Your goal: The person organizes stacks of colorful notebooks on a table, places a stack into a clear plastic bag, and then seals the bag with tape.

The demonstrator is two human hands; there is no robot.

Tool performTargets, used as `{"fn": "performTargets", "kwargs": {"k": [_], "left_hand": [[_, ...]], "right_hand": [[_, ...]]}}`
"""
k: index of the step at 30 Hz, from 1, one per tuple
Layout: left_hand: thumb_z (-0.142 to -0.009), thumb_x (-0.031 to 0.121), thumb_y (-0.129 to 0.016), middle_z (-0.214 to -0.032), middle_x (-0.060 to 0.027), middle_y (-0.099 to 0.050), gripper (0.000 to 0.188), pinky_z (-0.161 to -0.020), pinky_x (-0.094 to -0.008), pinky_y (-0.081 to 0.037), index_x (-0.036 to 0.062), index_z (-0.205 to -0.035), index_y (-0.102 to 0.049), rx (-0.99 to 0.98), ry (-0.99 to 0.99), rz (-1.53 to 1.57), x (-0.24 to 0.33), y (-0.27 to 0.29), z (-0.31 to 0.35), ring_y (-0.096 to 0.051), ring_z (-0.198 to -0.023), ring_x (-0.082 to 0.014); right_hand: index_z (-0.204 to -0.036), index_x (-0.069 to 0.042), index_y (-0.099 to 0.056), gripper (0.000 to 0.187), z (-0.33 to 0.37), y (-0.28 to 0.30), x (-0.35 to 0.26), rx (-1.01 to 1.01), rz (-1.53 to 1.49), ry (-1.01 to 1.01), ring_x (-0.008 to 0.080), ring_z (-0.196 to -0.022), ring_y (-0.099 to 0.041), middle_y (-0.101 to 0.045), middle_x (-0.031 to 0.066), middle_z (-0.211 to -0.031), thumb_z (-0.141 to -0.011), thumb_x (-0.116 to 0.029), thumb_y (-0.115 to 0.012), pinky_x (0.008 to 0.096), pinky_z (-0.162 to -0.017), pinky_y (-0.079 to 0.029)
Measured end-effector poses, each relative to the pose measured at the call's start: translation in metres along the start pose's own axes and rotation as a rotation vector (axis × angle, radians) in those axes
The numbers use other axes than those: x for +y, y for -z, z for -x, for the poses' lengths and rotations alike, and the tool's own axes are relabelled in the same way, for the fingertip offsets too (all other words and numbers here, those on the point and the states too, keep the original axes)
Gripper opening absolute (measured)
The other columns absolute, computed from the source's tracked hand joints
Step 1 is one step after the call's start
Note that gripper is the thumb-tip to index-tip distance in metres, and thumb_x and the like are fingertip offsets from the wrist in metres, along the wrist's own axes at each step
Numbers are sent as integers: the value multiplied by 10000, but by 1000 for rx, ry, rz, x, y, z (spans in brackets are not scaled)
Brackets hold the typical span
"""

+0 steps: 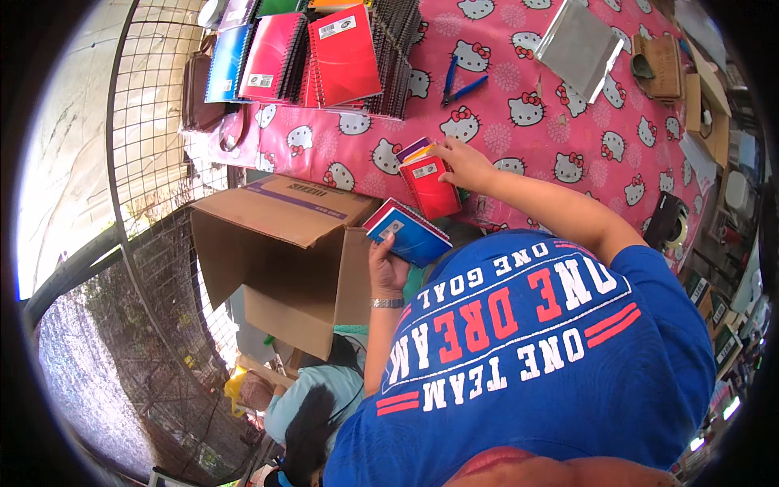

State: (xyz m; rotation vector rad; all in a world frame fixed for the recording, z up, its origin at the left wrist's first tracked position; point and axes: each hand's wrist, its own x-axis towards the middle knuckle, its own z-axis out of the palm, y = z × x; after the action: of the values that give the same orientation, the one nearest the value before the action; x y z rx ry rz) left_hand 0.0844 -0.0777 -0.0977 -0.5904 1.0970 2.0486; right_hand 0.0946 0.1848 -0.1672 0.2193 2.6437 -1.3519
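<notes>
My left hand point(389, 266) is closed on the lower left edge of a small blue spiral notebook point(412, 235), with a red-covered one showing beneath it. Just beyond, at the near edge of the table, is a small stack topped by a red spiral notebook point(432, 187). Orange and purple covers point(415, 149) stick out at its far end. The fingers of my right hand point(466, 165) are bent over the upper right corner of this stack, gripping it; the fingertips are partly hidden. The two sets of notebooks lie close together in front of my blue shirt.
An open cardboard box point(280, 213) stands left of my left hand. Larger spiral notebooks point(345, 57) are piled at the far left of the pink patterned tablecloth point(535, 89). Blue-handled pliers point(462, 84) and clear plastic sleeves point(580, 50) lie beyond. Another person point(324, 394) is at the lower left.
</notes>
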Motion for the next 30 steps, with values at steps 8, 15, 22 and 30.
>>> {"fn": "performTargets", "kwargs": {"k": [8,15,22,30], "left_hand": [[-865,127,-597,-1206,-87,-591,403,-999,-472,-409,57,-1249,-498,-1,-2,-16,-7,2,-4,-552,-1135,-255],[-873,101,-607,-1180,-99,-606,367,-966,-444,-448,46,-1224,-514,-17,40,-89,-4,-7,-6,-577,-1097,-244],[-892,71,-587,-1179,-98,-612,317,-965,-418,-454,57,-1203,-528,3,62,-20,-9,-12,-10,-582,-1091,-218],[-870,54,-593,-1152,-94,-619,309,-946,-439,-469,74,-1174,-540,60,26,-51,-8,3,-9,-594,-1067,-234]], "right_hand": [[-1119,-55,-585,360,-22,33,-27,-139,-189,-16,258,-980,-597,-609,124,-1007,-850,-278,-666,354,-854,-470],[-1042,-23,-569,296,26,19,-54,-594,-509,-40,152,-878,-584,-635,105,-917,-898,-276,-625,320,-790,-467],[-1032,-22,-584,341,20,28,-42,-525,-645,-190,209,-822,-615,-641,119,-878,-867,-316,-639,328,-733,-481],[-914,-4,-599,370,4,-4,34,91,-99,-408,238,-776,-631,-645,143,-830,-752,-292,-765,344,-691,-490]]}}
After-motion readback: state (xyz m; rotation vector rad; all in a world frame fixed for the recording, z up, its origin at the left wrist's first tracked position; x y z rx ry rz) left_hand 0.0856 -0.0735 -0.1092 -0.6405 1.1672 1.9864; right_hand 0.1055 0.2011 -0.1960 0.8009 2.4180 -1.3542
